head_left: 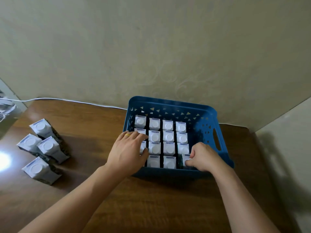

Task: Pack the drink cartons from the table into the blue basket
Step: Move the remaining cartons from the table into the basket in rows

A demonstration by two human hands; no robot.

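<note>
The blue basket [208, 115] stands on the brown table against the wall, with several upright white-topped drink cartons [168, 137] packed in rows inside it. My left hand [127, 152] lies flat with spread fingers on the cartons in the basket's left column. My right hand [203, 157] is closed around a carton [186, 158] at the near right end of the rows, inside the basket. Several more cartons [45, 145] stand loose on the table at the left. The basket's right strip holds no cartons.
A white cable [70, 100] runs along the table's back edge by the wall. A grey object [6, 111] sits at the far left. A bright light glare shows on the table's left edge. The table's right edge lies just right of the basket.
</note>
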